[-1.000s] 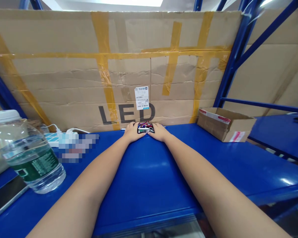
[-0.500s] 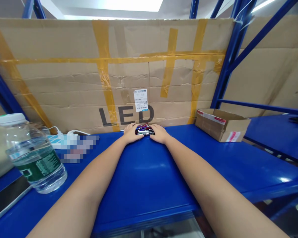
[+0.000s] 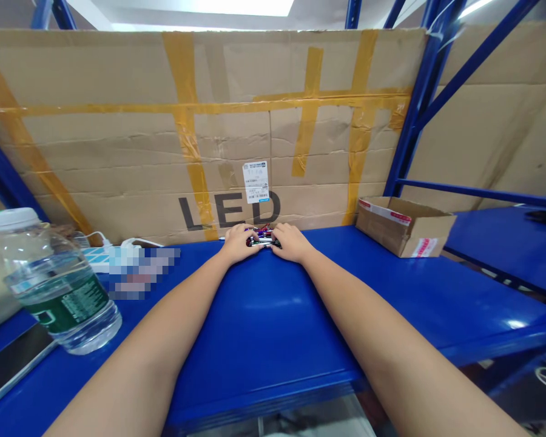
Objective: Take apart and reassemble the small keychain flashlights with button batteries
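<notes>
Against the cardboard at the back of the blue shelf lies a small pile of pens (image 3: 261,241), in silver, black, purple and red. My left hand (image 3: 237,244) cups the pile from the left, its fingers curled over it. From the other side my right hand (image 3: 292,242) grips it in the same way, with the thumbs pointing towards each other. The pens are squeezed between both hands, and much of the pile is hidden under the fingers. A thin light tip shows just left of my left hand.
On the left stand a water bottle (image 3: 68,297), a white power strip (image 3: 95,260) with cables and a dark flat device (image 3: 13,358). An open cardboard box (image 3: 404,227) sits at the right. A taped cardboard sheet (image 3: 131,152) closes the back, beside blue posts (image 3: 403,139).
The fingers have shifted slightly over the pens, so a little less of the pile shows. The whole view has moved slightly; the other things stay in place.
</notes>
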Available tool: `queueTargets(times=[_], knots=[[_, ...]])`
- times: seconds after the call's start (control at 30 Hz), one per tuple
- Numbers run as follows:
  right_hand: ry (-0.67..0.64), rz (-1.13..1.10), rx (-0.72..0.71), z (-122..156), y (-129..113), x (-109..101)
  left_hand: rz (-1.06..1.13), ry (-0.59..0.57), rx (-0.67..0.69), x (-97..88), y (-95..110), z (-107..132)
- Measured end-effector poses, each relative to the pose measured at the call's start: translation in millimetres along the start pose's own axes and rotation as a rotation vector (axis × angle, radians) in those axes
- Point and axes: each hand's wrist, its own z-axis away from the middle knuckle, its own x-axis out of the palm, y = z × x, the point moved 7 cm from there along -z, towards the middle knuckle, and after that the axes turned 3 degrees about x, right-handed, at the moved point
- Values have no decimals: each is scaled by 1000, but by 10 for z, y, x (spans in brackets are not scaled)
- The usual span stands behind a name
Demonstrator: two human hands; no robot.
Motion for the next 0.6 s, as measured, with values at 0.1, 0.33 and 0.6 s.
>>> queueTargets(times=[0.1,0.33,0.6], knots=[[-46,62,-79,39,-36,-35,-41,-35,93,14,123,40],[-133,82,-114,68,-78,-70,-80,-63,119,11,281,4],[58,-205,-76,163,-291,-586,242,102,78,-565,496,322]])
